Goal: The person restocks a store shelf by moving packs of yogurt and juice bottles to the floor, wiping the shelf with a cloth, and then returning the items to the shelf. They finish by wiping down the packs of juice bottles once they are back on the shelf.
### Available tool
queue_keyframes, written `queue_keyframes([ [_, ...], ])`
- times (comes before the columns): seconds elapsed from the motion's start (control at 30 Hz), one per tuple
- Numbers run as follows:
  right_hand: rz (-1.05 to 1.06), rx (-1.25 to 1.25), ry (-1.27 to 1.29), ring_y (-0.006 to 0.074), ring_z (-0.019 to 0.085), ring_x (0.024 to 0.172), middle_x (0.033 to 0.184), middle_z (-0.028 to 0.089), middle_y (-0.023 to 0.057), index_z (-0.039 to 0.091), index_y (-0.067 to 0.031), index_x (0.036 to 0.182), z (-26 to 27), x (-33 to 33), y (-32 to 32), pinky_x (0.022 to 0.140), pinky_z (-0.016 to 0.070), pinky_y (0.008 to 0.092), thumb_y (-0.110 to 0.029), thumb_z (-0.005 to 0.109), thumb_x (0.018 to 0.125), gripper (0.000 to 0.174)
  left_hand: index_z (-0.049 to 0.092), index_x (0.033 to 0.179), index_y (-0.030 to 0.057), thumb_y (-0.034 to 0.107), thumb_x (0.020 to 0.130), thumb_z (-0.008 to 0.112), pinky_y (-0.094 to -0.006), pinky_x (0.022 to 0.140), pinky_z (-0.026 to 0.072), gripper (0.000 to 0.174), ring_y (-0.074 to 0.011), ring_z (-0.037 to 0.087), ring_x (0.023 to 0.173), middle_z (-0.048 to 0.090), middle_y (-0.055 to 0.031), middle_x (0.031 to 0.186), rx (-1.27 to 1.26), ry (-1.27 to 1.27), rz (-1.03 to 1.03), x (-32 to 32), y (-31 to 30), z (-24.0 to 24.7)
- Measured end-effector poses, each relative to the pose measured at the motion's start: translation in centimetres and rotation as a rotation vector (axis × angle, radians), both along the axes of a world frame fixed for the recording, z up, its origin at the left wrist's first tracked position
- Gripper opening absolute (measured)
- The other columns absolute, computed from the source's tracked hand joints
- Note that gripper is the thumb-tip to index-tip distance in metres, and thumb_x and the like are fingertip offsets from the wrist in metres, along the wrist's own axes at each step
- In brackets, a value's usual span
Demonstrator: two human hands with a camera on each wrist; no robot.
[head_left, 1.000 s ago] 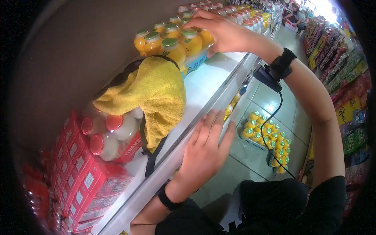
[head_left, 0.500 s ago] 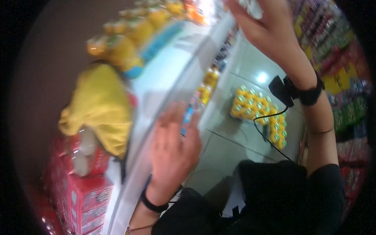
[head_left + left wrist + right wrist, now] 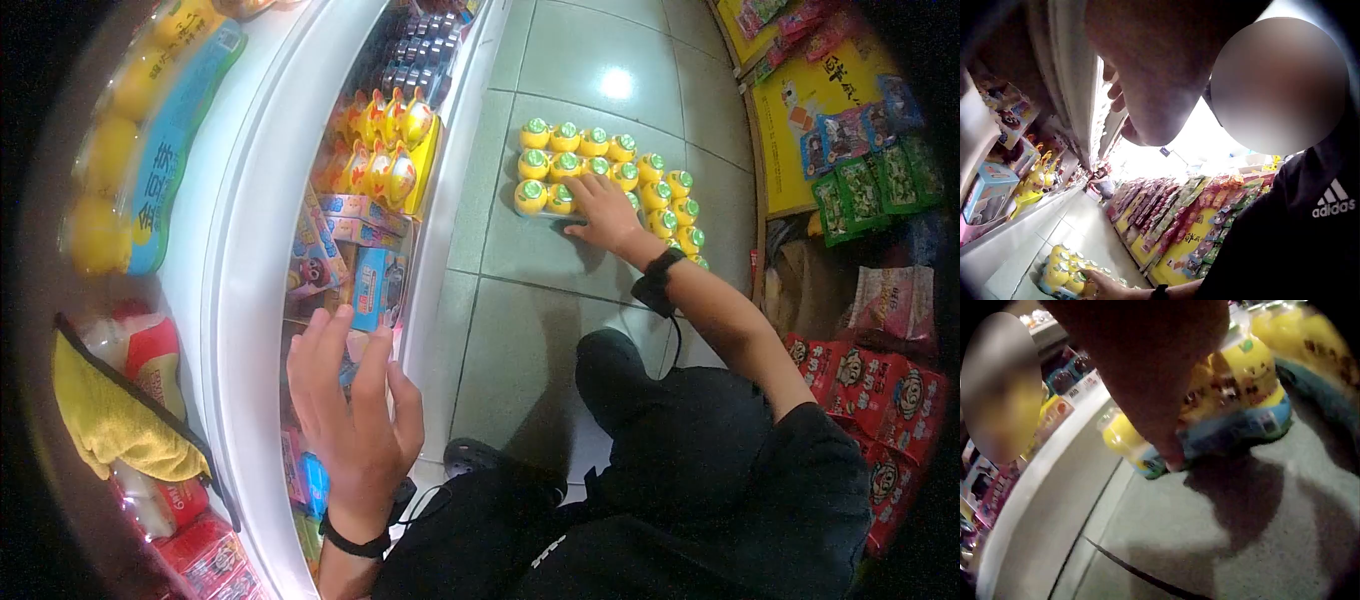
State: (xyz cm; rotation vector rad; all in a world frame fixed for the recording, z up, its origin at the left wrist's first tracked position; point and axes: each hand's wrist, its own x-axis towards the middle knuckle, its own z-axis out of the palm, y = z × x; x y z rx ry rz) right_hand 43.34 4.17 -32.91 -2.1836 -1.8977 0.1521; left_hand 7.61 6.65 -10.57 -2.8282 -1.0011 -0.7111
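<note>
Two plastic-wrapped packs of round yellow bottles with green caps stand side by side on the tiled floor. My right hand [image 3: 605, 212] reaches down over the near edge of the left pack [image 3: 565, 163], its fingers spread on the caps. In the right wrist view the thumb lies against the blue-labelled side of that pack [image 3: 1229, 428]; the fingertips are hidden. The right-hand pack [image 3: 683, 212] is partly covered by the hand. My left hand [image 3: 355, 420] hovers with loosely bent fingers at the white shelf edge [image 3: 235, 400], holding nothing.
On the upper shelf sit a similar yellow pack [image 3: 110, 180] and a yellow cloth [image 3: 125, 410] draped over white bottles. Lower shelves hold toy boxes [image 3: 380, 285] and egg-shaped toys [image 3: 380, 145]. Snack bags [image 3: 880, 400] hang on the right. A cable trails from the right wrist.
My right hand has left the bottles on the upper shelf and swung down to the floor pack. The view has turned down toward the floor; the left hand stays near the shelf edge.
</note>
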Motion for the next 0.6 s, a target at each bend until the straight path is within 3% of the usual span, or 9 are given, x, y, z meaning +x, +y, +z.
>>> queue_keyframes([
  [0.1,-0.012,0.061,-0.148,0.0294,0.053,0.112,0.113,0.058,0.0071,0.048,-0.0133,0.132,-2.1,-0.1,0.5,0.091,0.0431,0.0432,-0.018,0.073,0.077,0.061,0.056,0.121,0.0047,0.0,0.081,0.061,-0.0547,0.109,0.0339,0.04,-0.0424,0.047,0.128,0.052,-0.0206,0.134,-0.019,0.008,0.021,0.1,-0.5,-0.2],
  [0.13,-0.018,0.099,-0.19,0.0283,0.054,0.109,0.114,0.058,0.0062,0.048,-0.0145,0.133,-2.8,0.0,0.5,0.089,0.0431,0.0421,-0.015,0.074,0.072,0.066,0.056,0.12,0.0051,0.0,0.081,0.061,-0.0553,0.109,0.0335,0.039,-0.0426,0.047,0.128,0.052,-0.0206,0.134,-0.025,0.001,0.026,0.1,-0.8,-0.1],
  [0.3,0.112,0.169,-0.112,0.0283,0.056,0.104,0.105,0.059,0.0081,0.052,-0.0114,0.128,-1.3,0.8,0.2,0.087,0.0437,0.0414,-0.012,0.072,0.069,0.062,0.057,0.121,0.0062,0.002,0.082,0.062,-0.057,0.107,0.0351,0.039,-0.0414,0.052,0.124,0.055,-0.0189,0.13,0.068,-0.019,0.064,-0.8,-0.3,0.5],
  [0.43,0.204,0.54,-0.01,0.0331,0.061,0.102,0.109,0.066,0.0122,0.059,-0.0058,0.121,9.5,-1.6,0.1,0.09,0.0483,0.0423,-0.007,0.076,0.065,0.058,0.06,0.121,0.0077,0.009,0.082,0.063,-0.0527,0.104,0.0388,0.038,-0.0355,0.055,0.12,0.059,-0.0169,0.126,0.243,-0.077,0.183,-1.5,0.5,1.8],
  [0.5,0.291,0.683,0.093,0.0356,0.062,0.104,0.113,0.066,0.015,0.06,-0.0044,0.118,15.2,-2.3,1.1,0.091,0.0499,0.0424,-0.005,0.077,0.064,0.057,0.051,0.127,0.0011,0.002,0.081,0.062,-0.0559,0.105,0.0361,0.047,-0.0405,0.053,0.121,0.056,-0.021,0.13,0.317,-0.081,0.242,-1.9,0.9,3.3],
  [0.6,0.397,0.894,0.092,0.0328,0.062,0.107,0.121,0.064,0.0157,0.051,-0.0018,0.13,23.4,-3.8,2.7,0.091,0.0492,0.0408,-0.008,0.076,0.069,0.066,0.04,0.138,-0.0071,0.001,0.08,0.063,-0.0508,0.107,0.0354,0.062,-0.0437,0.048,0.125,0.051,-0.0258,0.134,0.29,-0.072,0.375,-2.4,1.3,5.5],
])
